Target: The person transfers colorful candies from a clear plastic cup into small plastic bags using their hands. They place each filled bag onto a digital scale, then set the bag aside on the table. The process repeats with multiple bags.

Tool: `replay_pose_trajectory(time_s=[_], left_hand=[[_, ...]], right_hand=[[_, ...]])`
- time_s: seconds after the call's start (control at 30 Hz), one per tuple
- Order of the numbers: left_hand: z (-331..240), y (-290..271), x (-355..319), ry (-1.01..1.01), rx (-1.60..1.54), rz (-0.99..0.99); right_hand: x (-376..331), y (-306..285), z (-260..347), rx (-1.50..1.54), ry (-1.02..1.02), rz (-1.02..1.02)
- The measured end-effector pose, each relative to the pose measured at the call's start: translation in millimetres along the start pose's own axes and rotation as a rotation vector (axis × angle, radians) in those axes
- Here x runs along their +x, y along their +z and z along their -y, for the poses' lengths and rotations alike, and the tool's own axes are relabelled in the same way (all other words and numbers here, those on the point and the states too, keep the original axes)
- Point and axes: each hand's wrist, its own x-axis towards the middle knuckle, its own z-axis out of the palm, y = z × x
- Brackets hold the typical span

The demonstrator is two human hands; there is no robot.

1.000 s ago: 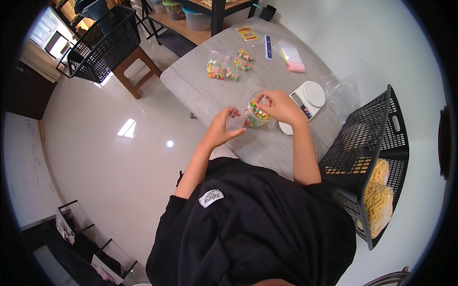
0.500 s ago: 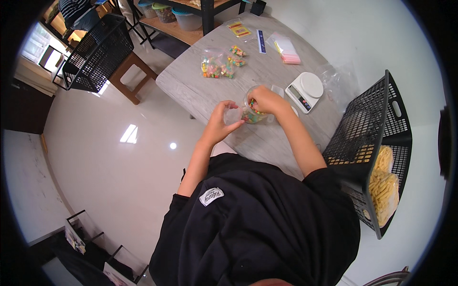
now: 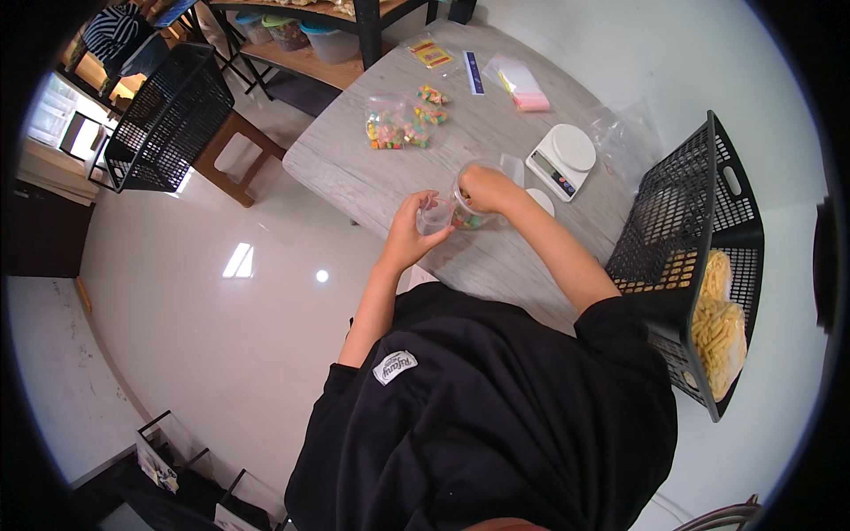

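The left hand [image 3: 410,232] is curling around a small clear cup [image 3: 436,215], steadying it near the near edge of the grey table [image 3: 354,168]. The right hand [image 3: 482,188] is reaching, fingers bunched, into a clear tub of coloured candies [image 3: 469,212] just right of the cup (whether it is pinching any is hidden). Keeping the cup upright and touching the tub should help limit spills.

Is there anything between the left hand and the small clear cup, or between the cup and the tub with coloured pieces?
Nothing visible. The left hand already touches the small clear cup, and the cup sits right beside the tub, where the right hand reaches in.
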Motion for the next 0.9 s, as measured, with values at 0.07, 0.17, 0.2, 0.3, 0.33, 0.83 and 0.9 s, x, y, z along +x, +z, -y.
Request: replay_pose_trajectory(time_s=[0.07,0.17,0.2,0.3,0.33,0.83,0.9], left_hand=[[-1,-1,-1,-0.009,0.000,-0.001],[-1,-3,-2,-0.017,-0.007,-0.022],[-1,-4,-3,-0.019,-0.010,-0.033],[-5,-4,-5,-0.027,-0.021,-0.046],[-5,-4,-6,-0.027,-0.022,-0.052],[-21,-6,-34,-0.038,0.056,-0.098],[-23,-3,-39,-0.048,0.066,-0.116]], right_hand=[[1,2,0,-0.046,0.033,0.017],[3,3,-3,-0.045,0.036,0.049],[3,4,-4,-0.036,0.030,0.055],[5,4,-5,-0.009,0.018,0.067],[6,4,-4,-0.001,0.018,0.070],[20,25,-25,-0.024,-0.129,0.085],[17,19,-19,-0.013,-0.155,0.072]])
